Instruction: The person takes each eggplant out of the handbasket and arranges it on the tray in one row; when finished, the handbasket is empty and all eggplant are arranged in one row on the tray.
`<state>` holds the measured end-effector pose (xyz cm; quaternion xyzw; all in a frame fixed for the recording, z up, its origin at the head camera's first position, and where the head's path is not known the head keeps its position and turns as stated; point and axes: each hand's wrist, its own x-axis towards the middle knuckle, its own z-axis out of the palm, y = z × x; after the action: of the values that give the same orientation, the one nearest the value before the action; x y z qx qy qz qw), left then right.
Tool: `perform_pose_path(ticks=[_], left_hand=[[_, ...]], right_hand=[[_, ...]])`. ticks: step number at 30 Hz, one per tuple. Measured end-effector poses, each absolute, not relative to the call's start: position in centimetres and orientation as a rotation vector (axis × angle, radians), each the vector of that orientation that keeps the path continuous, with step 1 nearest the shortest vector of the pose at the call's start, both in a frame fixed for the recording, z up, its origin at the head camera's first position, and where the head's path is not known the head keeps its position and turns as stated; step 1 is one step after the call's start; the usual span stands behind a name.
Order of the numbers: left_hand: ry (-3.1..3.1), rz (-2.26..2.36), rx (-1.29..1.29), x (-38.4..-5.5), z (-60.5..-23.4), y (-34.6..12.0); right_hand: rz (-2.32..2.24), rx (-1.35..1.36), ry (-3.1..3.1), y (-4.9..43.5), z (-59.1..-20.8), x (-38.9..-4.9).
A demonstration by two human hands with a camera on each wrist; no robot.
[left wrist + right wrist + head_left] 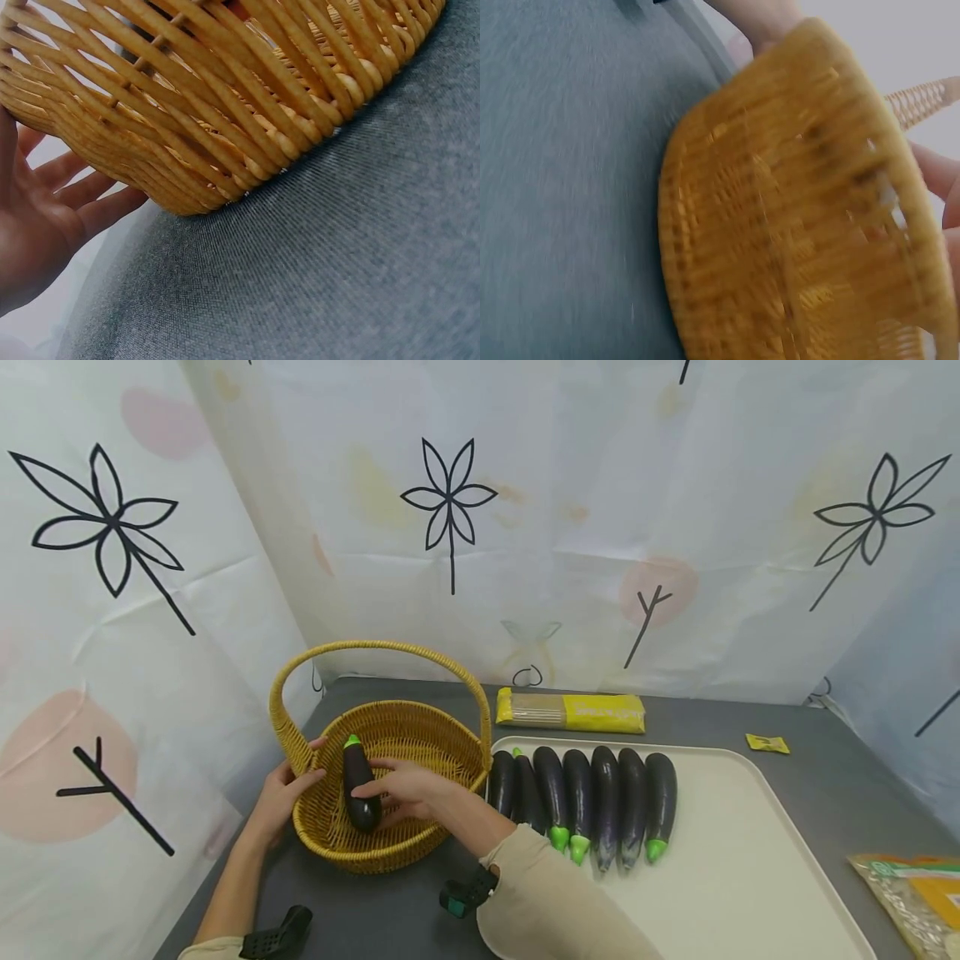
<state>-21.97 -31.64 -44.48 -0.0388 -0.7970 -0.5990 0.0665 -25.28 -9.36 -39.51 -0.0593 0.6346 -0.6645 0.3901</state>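
Observation:
A yellow wicker basket [405, 718] with a tall arched handle stands on the left of the table. My left hand [279, 802] holds its left side near the handle's foot, thumb over the rim; in the left wrist view, the fingers [112, 206] lie along the outer weave. Inside the basket, my right hand [408, 789] grips a dark eggplant [358, 781], its green stem end pointing away from me. The right wrist view has the basket's side [780, 217] in front, with part of the right hand [949, 195] over the rim.
Right of the basket, a cream tray [720, 852] bears a row of several eggplants [606, 802]. Behind it lies a yellow noodle packet [570, 711]. A small yellow packet [767, 743] is at the back right, and a clear bag [911, 897] at the right edge.

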Motion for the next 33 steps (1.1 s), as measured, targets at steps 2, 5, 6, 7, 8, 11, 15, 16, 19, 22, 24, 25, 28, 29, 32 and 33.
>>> perform_pose_path(ticks=[2,5,6,7,8,11,15,16,19,22,24,25,28,29,32,33], left_hand=[[-2.405,-1.798,-0.118,-22.0,-44.5,-31.6],[-2.409,-1.795,-0.120,-22.0,-44.6,-31.6],[-2.410,-1.797,-0.118,-22.0,-44.6,-31.6],[-2.411,-1.801,-0.116,-22.0,-44.6,-31.6],[-2.413,-1.805,-0.114,-21.9,-44.6,-31.7],[-2.418,-1.817,-0.107,-21.9,-44.5,-31.7],[-2.418,-1.824,-0.105,-21.9,-44.5,-31.8],[-2.418,-1.822,-0.107,-22.0,-44.5,-31.8],[-2.413,-1.819,-0.116,-22.0,-44.6,-31.8],[-2.413,-1.811,-0.127,-22.1,-44.7,-31.9],[-2.413,-1.806,-0.130,-22.1,-44.8,-31.9],[-2.412,-1.807,-0.129,-22.1,-44.8,-31.9],[-2.412,-1.809,-0.121,-22.1,-44.8,-32.0],[-2.412,-1.808,-0.120,-22.1,-44.8,-31.9],[-2.410,-1.814,-0.115,-22.1,-44.7,-31.9],[-2.410,-1.812,-0.115,-22.0,-44.7,-31.9]], right_hand=[[-1.687,-0.188,1.567,-8.3,-39.3,-25.6],[-1.709,-0.236,1.489,-6.7,-39.0,-26.0],[-1.718,-0.257,1.461,-6.1,-38.9,-26.0],[-1.727,-0.277,1.432,-5.6,-38.8,-26.1],[-1.731,-0.303,1.405,-5.1,-38.6,-26.1],[-1.720,-0.383,1.354,-3.7,-38.1,-25.9],[-1.681,-0.485,1.331,-1.7,-37.6,-25.6],[-1.673,-0.505,1.325,-1.2,-37.6,-25.5],[-1.655,-0.551,1.299,0.4,-37.6,-25.2],[-1.639,-0.582,1.277,2.2,-37.8,-24.9],[-1.633,-0.597,1.272,3.5,-37.9,-24.7],[-1.630,-0.601,1.267,4.1,-37.9,-24.6],[-1.617,-0.606,1.275,6.1,-38.0,-24.3],[-1.614,-0.607,1.278,6.8,-38.0,-24.2],[-1.616,-0.612,1.291,8.8,-38.2,-24.0],[-1.620,-0.615,1.296,9.5,-38.3,-23.9]])
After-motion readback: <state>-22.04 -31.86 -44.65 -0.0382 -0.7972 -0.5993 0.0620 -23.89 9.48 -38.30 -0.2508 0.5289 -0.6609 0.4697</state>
